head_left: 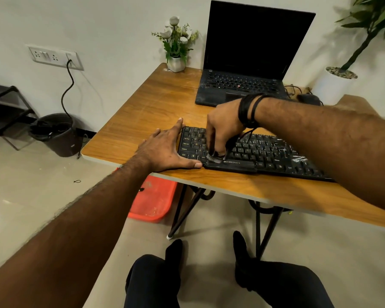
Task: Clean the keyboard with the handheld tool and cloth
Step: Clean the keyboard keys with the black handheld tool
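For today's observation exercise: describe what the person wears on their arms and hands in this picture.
Both forearms are bare, with no sleeves and no gloves. The left hand has no rings, watch or band in view. Just behind the right hand, black bands and cords wrap the wrist several times, with a loose black strand hanging from them.

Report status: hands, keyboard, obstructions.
Left hand flat, bracing keyboard edge. Right hand gripping small tool on lower-left keys. No cloth visible. Nothing obstructing.

The table [156, 103] has a glossy wood-grain top, scuffed pale at 12 o'clock. The keyboard [265, 152] and laptop [242, 85] are matt black plastic, dusty with whitish smears. The floor [20, 185] at 9 o'clock is polished, reflective tile.
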